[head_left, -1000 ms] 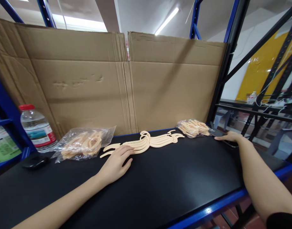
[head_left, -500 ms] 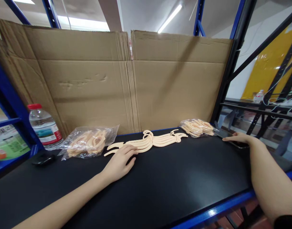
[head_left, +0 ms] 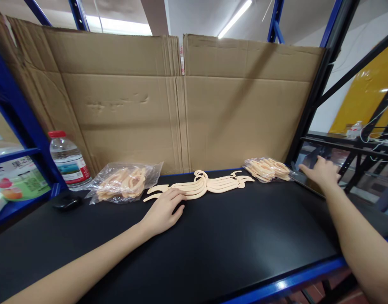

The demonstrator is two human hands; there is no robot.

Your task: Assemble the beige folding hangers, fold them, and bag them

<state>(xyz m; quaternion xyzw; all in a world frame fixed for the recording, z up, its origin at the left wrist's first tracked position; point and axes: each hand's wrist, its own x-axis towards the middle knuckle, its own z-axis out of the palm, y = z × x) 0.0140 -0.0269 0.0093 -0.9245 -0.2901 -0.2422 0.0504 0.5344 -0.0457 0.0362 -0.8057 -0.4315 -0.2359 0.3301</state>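
My left hand (head_left: 165, 211) lies flat and open on the black tabletop (head_left: 213, 245), its fingertips touching the left end of a fanned stack of beige hangers (head_left: 203, 186). My right hand (head_left: 321, 174) is raised a little at the table's right end, fingers stretched out over a dark phone (head_left: 304, 182), holding nothing. A clear bag of beige hangers (head_left: 123, 182) lies to the left of the stack, and a smaller bag of the same hangers (head_left: 268, 169) lies to its right, beside the phone.
Tall cardboard sheets (head_left: 181, 101) wall off the back of the table. A water bottle with a red cap (head_left: 69, 160) stands at the back left beside a blue rack post (head_left: 19, 114). A small black object (head_left: 66, 202) lies near it. Black racking (head_left: 349, 143) stands to the right.
My right hand has lifted off the phone and moved slightly up. My left hand stays on the hangers. The view has shifted a little to the left.
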